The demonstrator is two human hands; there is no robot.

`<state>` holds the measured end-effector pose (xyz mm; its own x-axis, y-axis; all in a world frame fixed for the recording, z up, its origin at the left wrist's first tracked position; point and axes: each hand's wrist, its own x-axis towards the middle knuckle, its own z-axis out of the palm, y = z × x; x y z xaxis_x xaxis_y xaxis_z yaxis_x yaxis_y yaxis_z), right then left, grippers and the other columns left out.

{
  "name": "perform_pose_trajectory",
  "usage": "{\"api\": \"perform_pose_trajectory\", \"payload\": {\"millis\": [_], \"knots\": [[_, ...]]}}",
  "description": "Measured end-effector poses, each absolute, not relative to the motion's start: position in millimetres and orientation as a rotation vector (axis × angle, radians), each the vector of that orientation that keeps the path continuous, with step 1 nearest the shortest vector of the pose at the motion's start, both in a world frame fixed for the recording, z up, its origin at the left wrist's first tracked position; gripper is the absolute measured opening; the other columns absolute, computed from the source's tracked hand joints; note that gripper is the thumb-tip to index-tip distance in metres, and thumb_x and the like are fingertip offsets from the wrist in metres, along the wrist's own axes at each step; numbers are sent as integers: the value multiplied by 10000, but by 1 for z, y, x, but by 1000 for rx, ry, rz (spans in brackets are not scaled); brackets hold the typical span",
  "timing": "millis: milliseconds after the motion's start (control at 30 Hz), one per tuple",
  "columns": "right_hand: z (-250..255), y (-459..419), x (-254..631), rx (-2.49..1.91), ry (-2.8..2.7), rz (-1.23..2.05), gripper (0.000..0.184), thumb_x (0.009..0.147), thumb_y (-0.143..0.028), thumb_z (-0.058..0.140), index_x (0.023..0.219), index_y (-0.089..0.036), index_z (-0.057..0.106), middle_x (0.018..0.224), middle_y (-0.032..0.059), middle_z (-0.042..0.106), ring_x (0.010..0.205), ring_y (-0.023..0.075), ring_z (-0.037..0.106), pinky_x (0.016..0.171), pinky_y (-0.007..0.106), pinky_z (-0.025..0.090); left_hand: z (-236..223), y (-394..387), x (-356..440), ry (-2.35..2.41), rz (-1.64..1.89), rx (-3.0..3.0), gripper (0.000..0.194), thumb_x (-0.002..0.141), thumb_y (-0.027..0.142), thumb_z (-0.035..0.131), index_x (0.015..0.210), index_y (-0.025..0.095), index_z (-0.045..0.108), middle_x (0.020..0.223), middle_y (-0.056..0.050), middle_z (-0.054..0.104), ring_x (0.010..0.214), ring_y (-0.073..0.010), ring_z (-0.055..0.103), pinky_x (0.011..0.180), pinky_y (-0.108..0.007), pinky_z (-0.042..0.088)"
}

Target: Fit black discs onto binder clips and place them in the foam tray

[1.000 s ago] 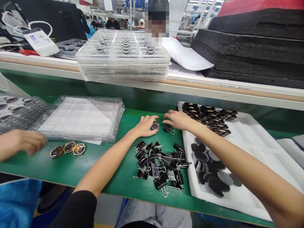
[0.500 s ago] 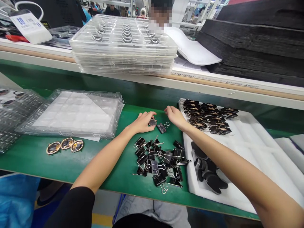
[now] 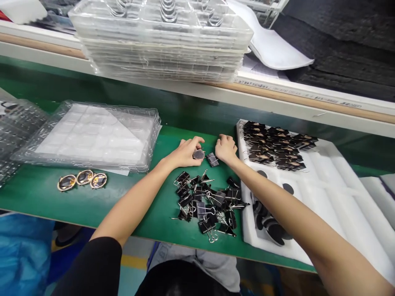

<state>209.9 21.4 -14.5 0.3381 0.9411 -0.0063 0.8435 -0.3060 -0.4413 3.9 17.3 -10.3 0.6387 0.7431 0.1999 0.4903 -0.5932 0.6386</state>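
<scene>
My left hand [image 3: 184, 153] rests on the green table [image 3: 145, 222] and pinches a small round dark disc [image 3: 198, 154] between thumb and fingers. Right beside it, my right hand [image 3: 226, 149] is curled shut around a black binder clip [image 3: 212, 159]. The two hands nearly touch. Just in front of them lies a loose pile of black binder clips [image 3: 207, 204]. To the right a white foam tray [image 3: 321, 193] holds clipped pieces [image 3: 276, 146] at its far end and several dark round discs [image 3: 271, 224] at its near end.
A stack of clear blister trays [image 3: 92, 137] lies left of my hands, with three gold-rimmed oval pieces [image 3: 82, 180] in front of it. More clear trays [image 3: 163, 37] sit on the raised shelf, beside dark foam sheets [image 3: 339, 45]. Blue fabric [image 3: 21, 255] shows at lower left.
My right hand has drawn in and closed on a binder clip next to the disc. The other person's hand at the left has gone from view. The camera has tilted down.
</scene>
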Motion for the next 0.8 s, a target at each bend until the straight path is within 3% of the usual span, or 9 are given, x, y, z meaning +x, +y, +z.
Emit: {"api": "perform_pose_trajectory", "payload": {"millis": [367,800], "knots": [[-22,22,209,-2239,-1416,301,413,973,-224,350,1295,-143,597,1426,213,510,1354,360,429,1151,532,323,-6,10,9,877,538,2304,676,791,332,806,1326,236,404,1116,-48,663,1063,-266,644,1025,-449,389],[-24,21,208,-2238,-1403,261,417,972,-208,343,1289,-139,604,1397,226,497,1339,374,413,1128,533,338,-3,1,19,929,612,2264,717,765,215,797,1367,222,408,1076,-70,660,1030,-259,660,853,-380,536]]}}
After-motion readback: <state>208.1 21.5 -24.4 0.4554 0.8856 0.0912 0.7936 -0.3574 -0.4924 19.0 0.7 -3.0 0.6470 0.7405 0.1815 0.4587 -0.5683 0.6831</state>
